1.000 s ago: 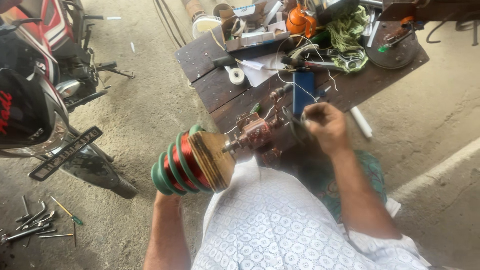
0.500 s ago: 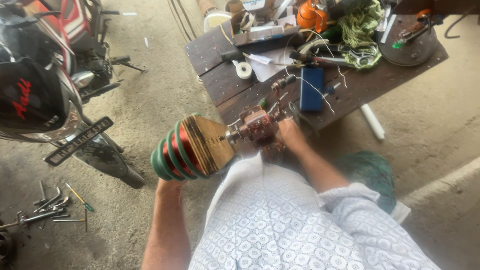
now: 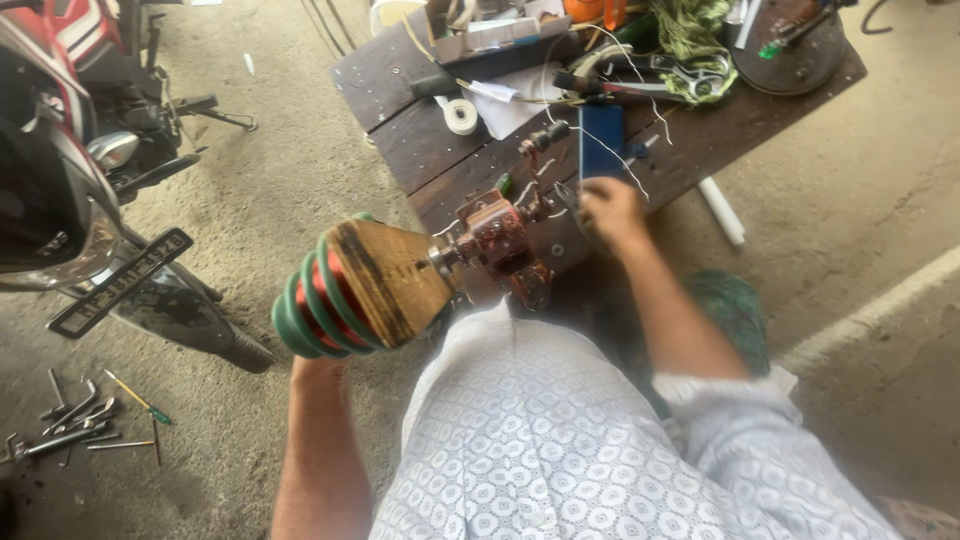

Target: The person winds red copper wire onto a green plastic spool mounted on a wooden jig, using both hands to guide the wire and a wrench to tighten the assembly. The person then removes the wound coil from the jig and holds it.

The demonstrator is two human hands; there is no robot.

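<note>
While the far left edge is filled by a parked red, white and black motorcycle (image 3: 60,170) with its number plate (image 3: 118,283) angled toward the concrete floor (image 3: 280,180), a small scatter of metal spanners and screwdrivers (image 3: 75,420) lies on the ground below it. Further right, the person's left forearm rises toward a wooden winding former wrapped in copper-red wire between green plastic discs (image 3: 350,290); the left hand itself is hidden behind that former, so I cannot tell how it is closed or what it grips. Just right of the former, joined to it by a short shaft, sits a rusty brown hand-cranked winding machine (image 3: 500,240), fixed at the near edge of a dark wooden workbench (image 3: 420,150). To its right, the right hand (image 3: 610,210) is curled loosely with fingers bent, at the machine's crank side and near thin pale wires (image 3: 620,165); blur keeps me from telling exactly what it pinches. Behind the hand lies a flat blue rectangular case (image 3: 600,140), with a roll of white tape (image 3: 461,116) further left and a tangle of green cord (image 3: 695,35) at the bench's far side.
</note>
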